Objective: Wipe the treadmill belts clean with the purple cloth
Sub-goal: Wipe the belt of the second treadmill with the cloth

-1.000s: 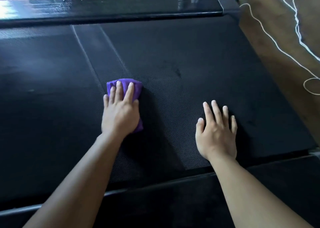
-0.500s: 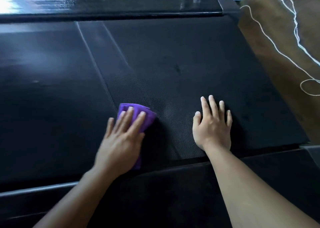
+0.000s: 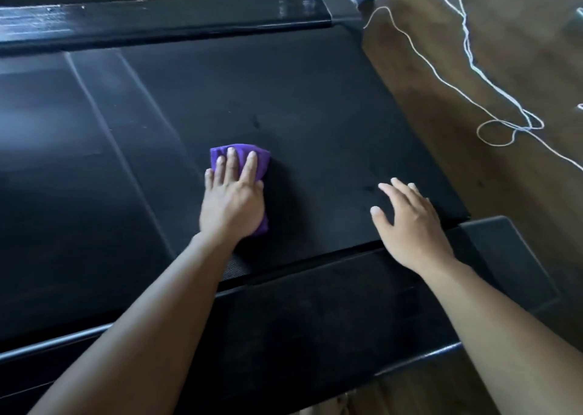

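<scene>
Your left hand [image 3: 232,203], grip released, lies flat on the purple cloth [image 3: 241,153]: press evenly and wipe overlapping strokes toward the right edge of the treadmill belt [image 3: 284,99], lifting your likewise released right hand [image 3: 410,222] clear.

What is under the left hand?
A purple cloth, pressed by the left hand onto the treadmill belt. Only the cloth's far end and right edge show; the rest and the belt beneath are covered.

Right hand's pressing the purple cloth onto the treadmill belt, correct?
Not quite: the left hand is pressing the purple cloth onto the treadmill belt. The right hand holds nothing. The head view shows it.
</scene>
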